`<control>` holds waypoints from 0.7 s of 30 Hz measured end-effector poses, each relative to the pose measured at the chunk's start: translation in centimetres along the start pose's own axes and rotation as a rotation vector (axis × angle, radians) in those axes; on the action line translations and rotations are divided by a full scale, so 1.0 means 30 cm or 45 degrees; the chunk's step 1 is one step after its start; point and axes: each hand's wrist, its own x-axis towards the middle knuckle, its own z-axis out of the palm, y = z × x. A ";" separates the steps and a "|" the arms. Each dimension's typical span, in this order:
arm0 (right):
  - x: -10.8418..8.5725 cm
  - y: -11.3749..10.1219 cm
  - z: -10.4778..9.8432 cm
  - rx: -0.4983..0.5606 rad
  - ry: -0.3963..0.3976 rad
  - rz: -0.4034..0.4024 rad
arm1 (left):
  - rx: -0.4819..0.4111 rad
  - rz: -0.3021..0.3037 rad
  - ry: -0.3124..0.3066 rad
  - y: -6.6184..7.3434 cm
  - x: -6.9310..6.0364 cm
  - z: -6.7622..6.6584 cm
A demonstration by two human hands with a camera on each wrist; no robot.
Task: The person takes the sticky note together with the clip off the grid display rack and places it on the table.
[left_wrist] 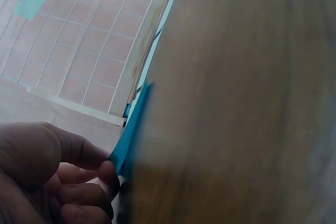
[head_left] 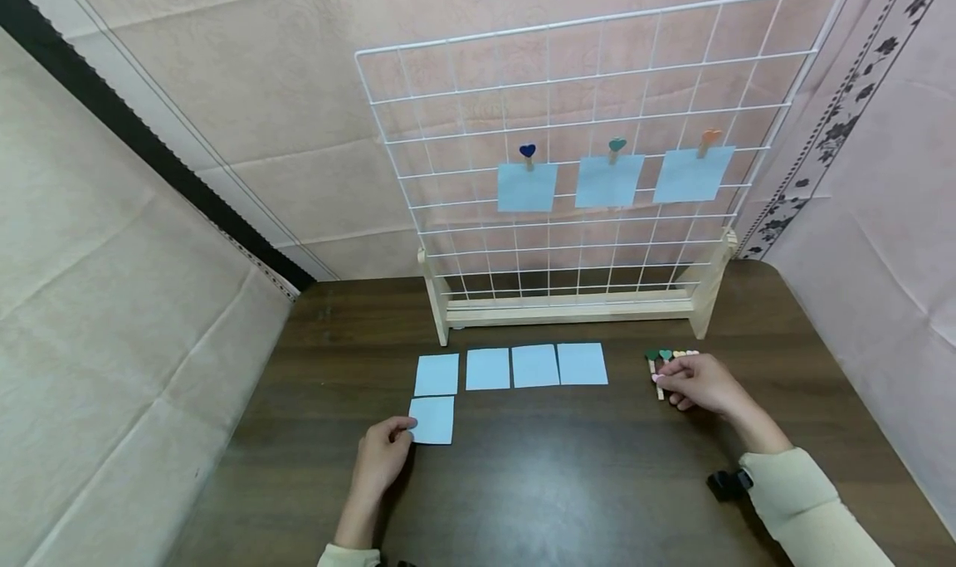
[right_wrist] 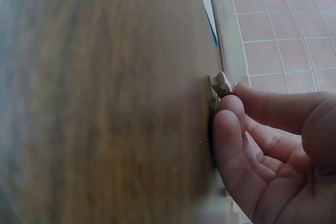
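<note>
A wire rack point(head_left: 563, 311) with three hung notes point(head_left: 608, 183) stands on the bench point(head_left: 538, 492). The left hand's point(head_left: 383, 455) fingers pinch the front note point(head_left: 433, 422), at the bench; the right hand's point(head_left: 702, 383) pinch a peg point(head_left: 660, 392). Picking up seems in hand; hanging would call for raising both rackward.

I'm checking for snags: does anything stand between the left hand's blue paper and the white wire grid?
Yes: a second blue paper lies flat directly behind the held paper; farther back stands the wooden base.

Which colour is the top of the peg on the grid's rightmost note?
Orange; the peg top shows best in the head view.
</note>
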 end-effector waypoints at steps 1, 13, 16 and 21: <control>0.001 0.003 0.000 0.019 -0.001 0.008 | 0.003 0.005 -0.008 0.002 -0.001 -0.003; 0.018 -0.001 0.009 0.024 0.009 0.005 | -0.001 -0.017 -0.057 0.003 0.000 -0.014; 0.020 -0.003 0.011 0.008 0.016 -0.004 | 0.000 -0.017 -0.050 0.002 0.000 -0.015; 0.009 -0.006 0.008 -0.013 0.037 0.010 | 0.010 -0.007 -0.029 0.009 -0.005 -0.013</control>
